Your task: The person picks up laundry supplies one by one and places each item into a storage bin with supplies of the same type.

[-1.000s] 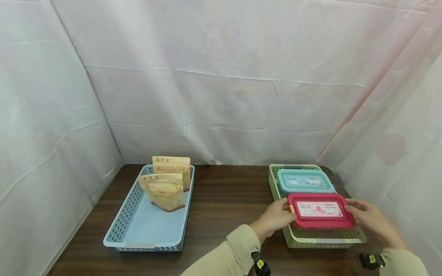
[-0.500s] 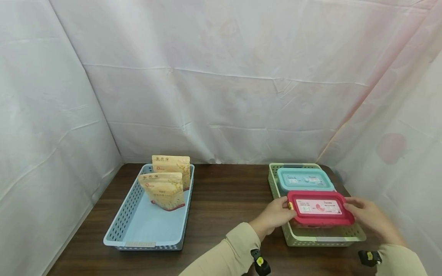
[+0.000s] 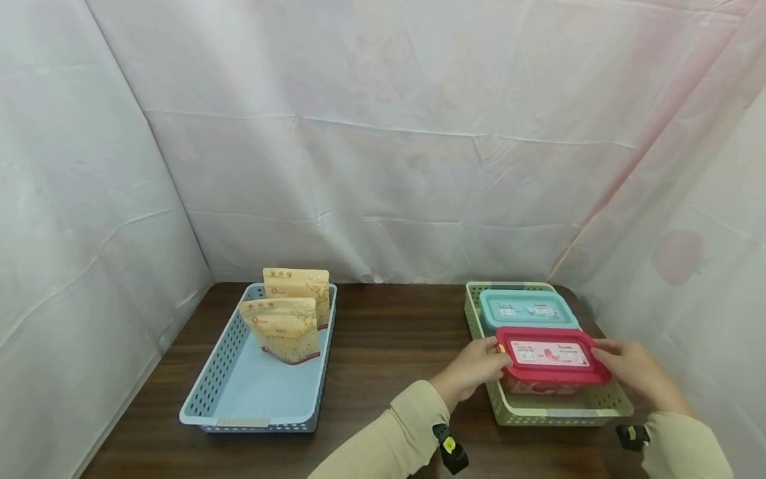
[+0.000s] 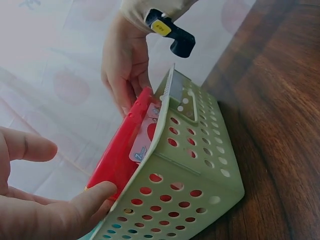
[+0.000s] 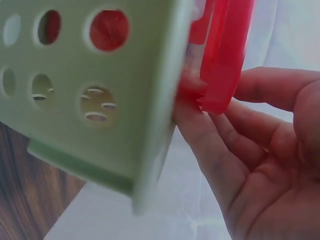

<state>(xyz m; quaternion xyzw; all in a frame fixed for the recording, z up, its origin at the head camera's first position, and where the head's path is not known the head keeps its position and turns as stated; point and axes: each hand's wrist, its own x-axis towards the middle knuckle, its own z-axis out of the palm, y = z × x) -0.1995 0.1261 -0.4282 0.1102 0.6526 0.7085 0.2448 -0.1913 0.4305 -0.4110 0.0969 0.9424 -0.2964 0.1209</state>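
Note:
A red-lidded food storage box [image 3: 552,356] with a pink label sits in the front part of the green basket [image 3: 544,418], behind its rim in the left wrist view. A turquoise-lidded box [image 3: 529,309] lies right behind it. My left hand [image 3: 473,370] holds the red lid's left end; in the left wrist view one fingertip [image 4: 102,192] is against the lid while another finger stands off it. My right hand [image 3: 640,372] pinches the right end, thumb on top of the lid [image 5: 227,60] and fingers beneath, as the right wrist view shows.
On the left of the dark wooden table [image 3: 395,332] stands a blue basket [image 3: 257,427]. Two yellow pouches [image 3: 284,330] stand upright in its back half. White sheets [image 3: 371,166] hang behind the table and at both sides.
The red-lidded box has shifted slightly back and left, and more of its front side now shows. Both hands have moved along with it, keeping their hold. The blue basket and pouches stay put.

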